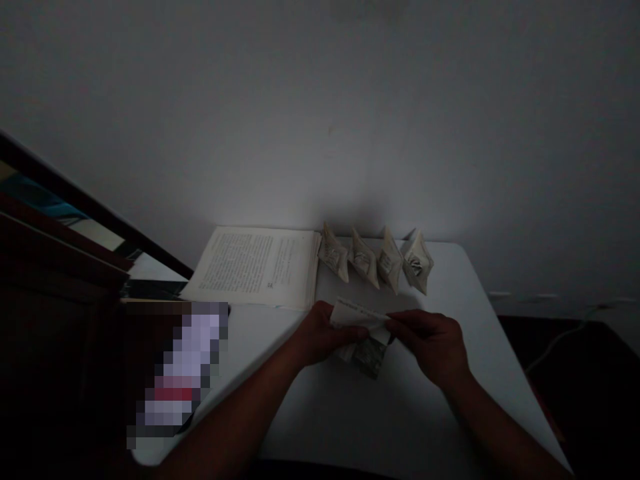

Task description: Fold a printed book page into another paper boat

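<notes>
White table (463, 293) along a dimly lit grey wall (350, 120), folded paper (357, 317) in left grip (316, 339) and right grip (440, 343)

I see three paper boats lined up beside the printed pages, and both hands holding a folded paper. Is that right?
Not quite: the head view shows four paper boats, not three, beside the printed pages. Left hand and right hand do hold a folded paper.

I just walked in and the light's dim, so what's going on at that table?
A person's left hand and right hand hold a folded piece of printed paper between them, above the white table. Beyond the hands, four folded paper boats sit in a row near the wall. A stack of printed pages lies left of the row.
</notes>
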`<state>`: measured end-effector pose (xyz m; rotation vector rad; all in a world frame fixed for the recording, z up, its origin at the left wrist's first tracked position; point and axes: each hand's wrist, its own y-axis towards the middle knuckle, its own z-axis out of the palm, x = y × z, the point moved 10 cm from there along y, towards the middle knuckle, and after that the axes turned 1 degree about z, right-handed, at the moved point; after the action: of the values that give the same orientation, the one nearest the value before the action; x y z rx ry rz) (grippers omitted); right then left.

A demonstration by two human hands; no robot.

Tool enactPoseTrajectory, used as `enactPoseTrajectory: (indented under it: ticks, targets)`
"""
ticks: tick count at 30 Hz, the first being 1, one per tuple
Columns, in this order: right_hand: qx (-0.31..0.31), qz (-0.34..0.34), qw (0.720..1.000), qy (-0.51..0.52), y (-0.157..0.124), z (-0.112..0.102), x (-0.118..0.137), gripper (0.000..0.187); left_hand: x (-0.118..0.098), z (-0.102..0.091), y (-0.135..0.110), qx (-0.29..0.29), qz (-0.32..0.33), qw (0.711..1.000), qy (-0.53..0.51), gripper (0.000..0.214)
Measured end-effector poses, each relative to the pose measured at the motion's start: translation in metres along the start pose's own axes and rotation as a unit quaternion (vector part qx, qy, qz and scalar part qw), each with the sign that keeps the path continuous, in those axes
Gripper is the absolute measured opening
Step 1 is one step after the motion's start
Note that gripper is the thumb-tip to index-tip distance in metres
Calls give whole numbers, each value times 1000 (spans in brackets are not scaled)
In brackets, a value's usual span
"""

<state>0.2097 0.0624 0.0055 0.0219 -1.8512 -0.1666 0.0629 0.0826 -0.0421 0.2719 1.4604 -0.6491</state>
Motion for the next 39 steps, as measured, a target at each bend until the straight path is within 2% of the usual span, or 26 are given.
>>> enactPoseTrajectory:
  ticks: [5,10,18,23,33,39]
  targets:
    - [-24,18,999,18,0,-1,-2,11,-6,0,-2,-13,1,999,37,30]
    - [-34,28,998,34,-2,-1,-9,12,-5,2,-2,1,13,999,40,27]
    - [-33,11,999,-16,-2,-2,-7,13,5,-7,0,-45,-36,998,26,34]
    - [-36,6,999,-23,-1,-2,-2,15,6,-4,1,-31,-45,998,13,35]
    - [-1,67,996,52,2,6,-15,19,-1,-2,-1,-25,-9,1000,-1,31]
    - [-2,48,999,21,3,1,-11,18,-1,-2,0,-13,-20,999,34,34]
